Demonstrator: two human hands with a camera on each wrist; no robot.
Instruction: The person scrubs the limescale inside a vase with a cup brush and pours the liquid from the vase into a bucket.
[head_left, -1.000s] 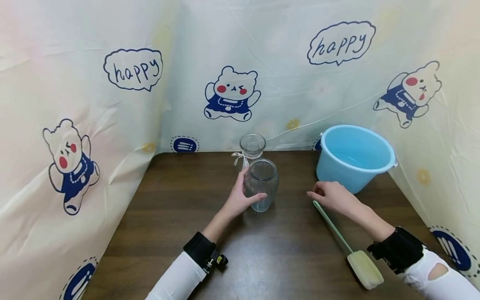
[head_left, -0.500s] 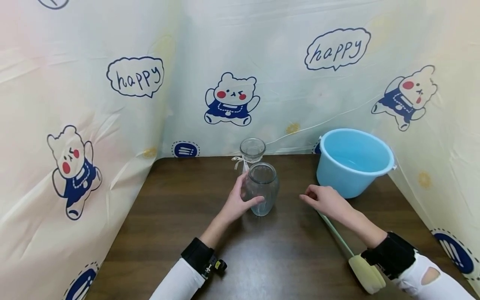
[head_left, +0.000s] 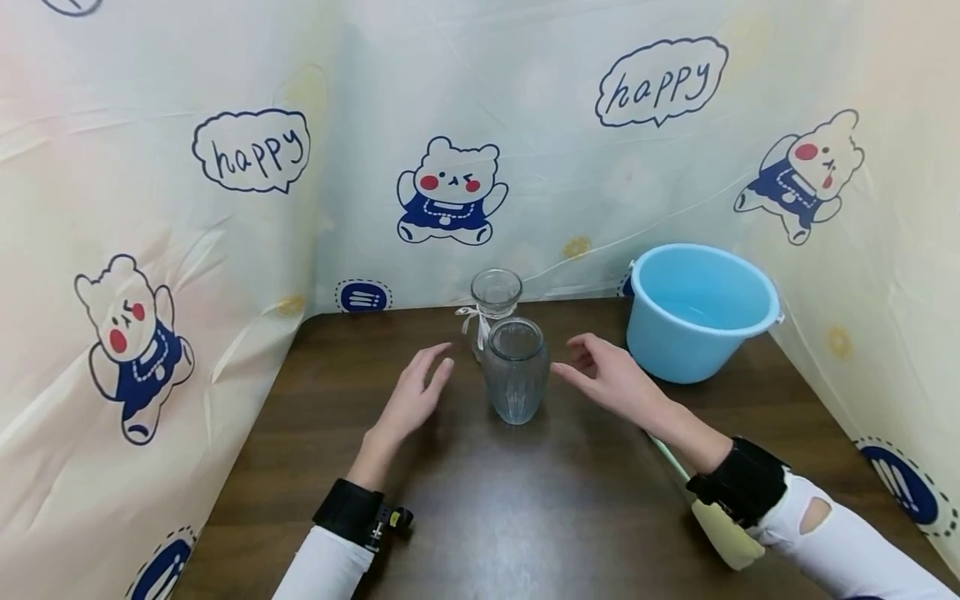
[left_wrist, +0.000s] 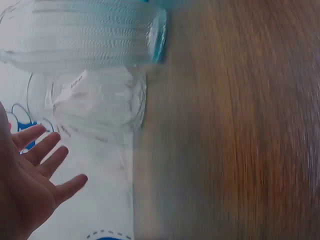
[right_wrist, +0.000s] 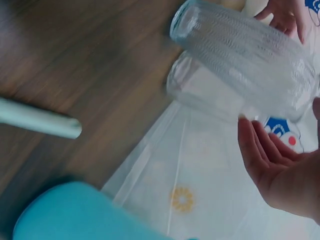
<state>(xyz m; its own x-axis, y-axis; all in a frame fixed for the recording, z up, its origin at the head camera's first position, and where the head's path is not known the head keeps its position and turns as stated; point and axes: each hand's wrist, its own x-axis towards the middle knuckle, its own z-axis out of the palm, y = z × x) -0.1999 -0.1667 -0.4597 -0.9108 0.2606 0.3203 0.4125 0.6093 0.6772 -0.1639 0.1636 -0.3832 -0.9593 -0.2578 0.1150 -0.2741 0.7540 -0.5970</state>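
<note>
A ribbed clear glass vase (head_left: 516,379) stands upright mid-table, with a second glass vase (head_left: 497,290) that has a white ribbon bow right behind it. My left hand (head_left: 411,396) is off to the left of the front vase, fingers extended and apart from the glass; the left wrist view shows that hand (left_wrist: 37,175) spread and holding nothing. Just right of the front vase is my right hand (head_left: 611,379), fingers loosely bent and nothing in them. Under my right forearm lies an artificial tulip (head_left: 723,533), its green stem partly hidden by the arm.
A light blue bucket (head_left: 693,333) stands at the back right of the brown wooden table (head_left: 322,467). Behind and beside the table hangs a pale cloth (head_left: 562,125) printed with bears and the word "happy".
My left hand has let go of the front vase and drawn back to the left. My right hand has moved left, from near the tulip's stem end to beside the vase.
</note>
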